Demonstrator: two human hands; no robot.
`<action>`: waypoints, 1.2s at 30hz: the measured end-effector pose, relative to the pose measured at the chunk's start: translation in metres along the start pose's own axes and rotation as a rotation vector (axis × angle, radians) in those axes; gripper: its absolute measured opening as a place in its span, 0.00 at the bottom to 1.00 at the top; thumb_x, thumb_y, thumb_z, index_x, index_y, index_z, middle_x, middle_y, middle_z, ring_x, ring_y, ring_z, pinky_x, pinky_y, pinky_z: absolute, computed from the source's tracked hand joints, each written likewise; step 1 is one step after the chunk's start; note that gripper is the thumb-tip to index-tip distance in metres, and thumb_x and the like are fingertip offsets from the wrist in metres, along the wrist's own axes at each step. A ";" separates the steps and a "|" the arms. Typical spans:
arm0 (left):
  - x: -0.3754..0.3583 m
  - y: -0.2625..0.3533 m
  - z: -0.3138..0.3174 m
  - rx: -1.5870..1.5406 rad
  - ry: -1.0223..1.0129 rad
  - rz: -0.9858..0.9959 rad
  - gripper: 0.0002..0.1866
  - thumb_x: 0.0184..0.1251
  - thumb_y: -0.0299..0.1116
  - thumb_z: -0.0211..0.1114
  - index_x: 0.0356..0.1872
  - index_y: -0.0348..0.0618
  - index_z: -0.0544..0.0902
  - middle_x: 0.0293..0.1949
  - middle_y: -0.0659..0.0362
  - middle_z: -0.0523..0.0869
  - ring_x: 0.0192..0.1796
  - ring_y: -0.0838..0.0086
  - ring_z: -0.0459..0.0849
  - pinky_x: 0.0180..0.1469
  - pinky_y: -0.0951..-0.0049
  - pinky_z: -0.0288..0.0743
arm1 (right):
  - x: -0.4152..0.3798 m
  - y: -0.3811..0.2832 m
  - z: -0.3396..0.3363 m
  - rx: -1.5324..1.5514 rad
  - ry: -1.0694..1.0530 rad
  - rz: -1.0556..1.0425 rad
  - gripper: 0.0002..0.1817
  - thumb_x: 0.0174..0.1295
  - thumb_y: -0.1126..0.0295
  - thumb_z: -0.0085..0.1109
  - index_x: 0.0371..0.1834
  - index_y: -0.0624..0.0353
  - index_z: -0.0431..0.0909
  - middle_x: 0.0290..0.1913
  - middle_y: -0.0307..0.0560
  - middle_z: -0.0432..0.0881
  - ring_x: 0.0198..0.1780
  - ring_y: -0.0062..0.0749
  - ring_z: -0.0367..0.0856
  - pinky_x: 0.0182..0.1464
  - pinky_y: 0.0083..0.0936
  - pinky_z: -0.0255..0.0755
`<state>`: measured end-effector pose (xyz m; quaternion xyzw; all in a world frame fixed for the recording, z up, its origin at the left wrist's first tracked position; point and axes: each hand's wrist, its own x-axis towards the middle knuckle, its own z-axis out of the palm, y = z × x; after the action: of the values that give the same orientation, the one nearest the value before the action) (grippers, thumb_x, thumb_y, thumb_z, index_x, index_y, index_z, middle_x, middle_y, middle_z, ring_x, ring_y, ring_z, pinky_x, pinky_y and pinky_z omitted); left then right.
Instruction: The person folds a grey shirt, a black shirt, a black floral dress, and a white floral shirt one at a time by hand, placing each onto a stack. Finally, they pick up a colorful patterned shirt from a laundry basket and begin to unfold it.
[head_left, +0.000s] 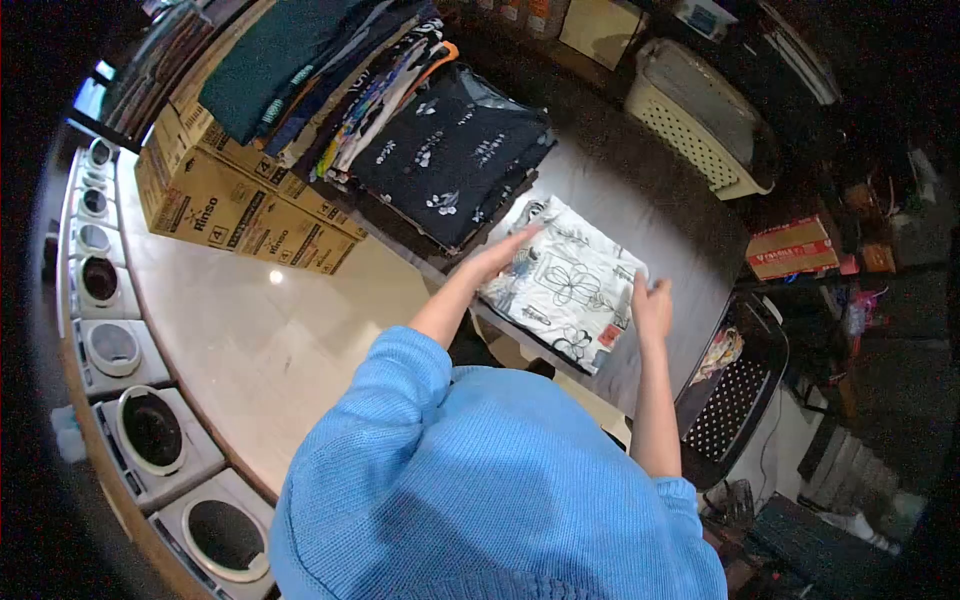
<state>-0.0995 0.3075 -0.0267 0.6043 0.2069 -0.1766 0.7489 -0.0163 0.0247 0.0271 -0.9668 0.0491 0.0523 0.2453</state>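
Note:
A folded white cloth point(570, 285) with dark line drawings and a small red patch lies on the grey table point(605, 170), near its front edge. At the cloth's left side rests my left hand point(500, 254), fingers stretched along the edge. My right hand point(652, 306) is at the cloth's right edge, its fingers apart; the fingertips nearest the cloth are partly hard to make out. Left of the cloth lies a stack of folded dark clothes point(450, 150) with a floral print on top.
More folded clothes point(290, 80) are stacked at the upper left, beside Rinso cartons point(235, 205). A beige basket point(690, 120) stands at the back right, a dark basket point(735, 400) at the right. Front-loading machines point(150, 430) line the far left.

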 end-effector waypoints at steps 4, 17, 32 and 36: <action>0.055 -0.042 -0.010 0.299 0.055 0.010 0.37 0.58 0.45 0.69 0.67 0.40 0.70 0.59 0.46 0.79 0.59 0.56 0.79 0.63 0.61 0.70 | -0.028 0.038 0.033 0.458 -0.098 0.233 0.29 0.58 0.46 0.66 0.40 0.67 0.77 0.26 0.51 0.81 0.21 0.35 0.77 0.22 0.31 0.68; -0.052 0.080 0.002 -0.744 -0.142 -0.526 0.47 0.64 0.70 0.47 0.75 0.45 0.56 0.73 0.49 0.62 0.73 0.51 0.60 0.73 0.53 0.52 | -0.111 -0.221 -0.038 0.387 -0.217 -0.546 0.13 0.60 0.69 0.64 0.46 0.63 0.79 0.30 0.52 0.85 0.36 0.39 0.85 0.40 0.33 0.77; -0.001 0.123 -0.087 -1.230 -0.299 0.169 0.40 0.70 0.64 0.44 0.70 0.39 0.64 0.69 0.48 0.69 0.70 0.54 0.66 0.73 0.54 0.55 | -0.091 -0.228 -0.022 1.329 -0.451 0.005 0.28 0.69 0.56 0.55 0.64 0.66 0.66 0.61 0.48 0.75 0.60 0.31 0.74 0.61 0.37 0.68; 0.012 0.157 -0.151 -1.176 -0.131 0.429 0.39 0.71 0.62 0.44 0.68 0.37 0.66 0.67 0.47 0.71 0.69 0.55 0.68 0.73 0.55 0.57 | -0.069 -0.308 -0.008 1.255 -0.354 -0.230 0.25 0.64 0.69 0.63 0.61 0.70 0.69 0.57 0.50 0.79 0.54 0.33 0.80 0.56 0.31 0.74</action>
<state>-0.0230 0.4872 0.0698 0.1072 0.0972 0.0845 0.9859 -0.0470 0.2947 0.1875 -0.6164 -0.0742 0.1456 0.7703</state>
